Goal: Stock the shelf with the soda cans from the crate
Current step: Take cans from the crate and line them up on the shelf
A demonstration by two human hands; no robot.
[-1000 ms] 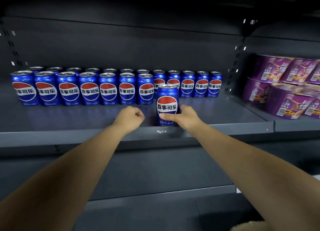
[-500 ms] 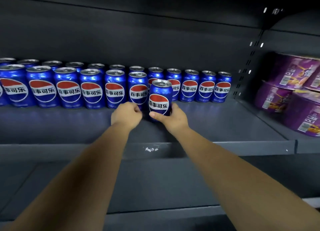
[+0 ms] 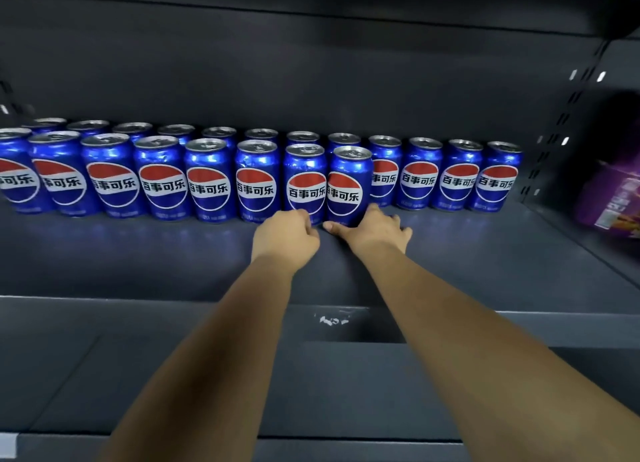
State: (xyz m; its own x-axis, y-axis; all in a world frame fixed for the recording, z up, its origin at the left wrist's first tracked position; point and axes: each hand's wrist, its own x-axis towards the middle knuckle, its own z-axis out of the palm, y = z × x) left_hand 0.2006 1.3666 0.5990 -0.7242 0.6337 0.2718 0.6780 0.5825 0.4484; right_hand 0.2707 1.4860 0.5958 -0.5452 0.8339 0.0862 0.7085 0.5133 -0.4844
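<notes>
while both arms stretch forward, right grip (image 3: 372,231) curls round soda can (image 3: 348,184) low, left grip (image 3: 285,236) fisted, seemingly empty

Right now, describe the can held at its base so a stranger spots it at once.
On the dark grey shelf, blue soda cans stand in two rows. The front row runs from the left and stops midway; the end can is its rightmost. It alone has the right grip round its base.
</notes>
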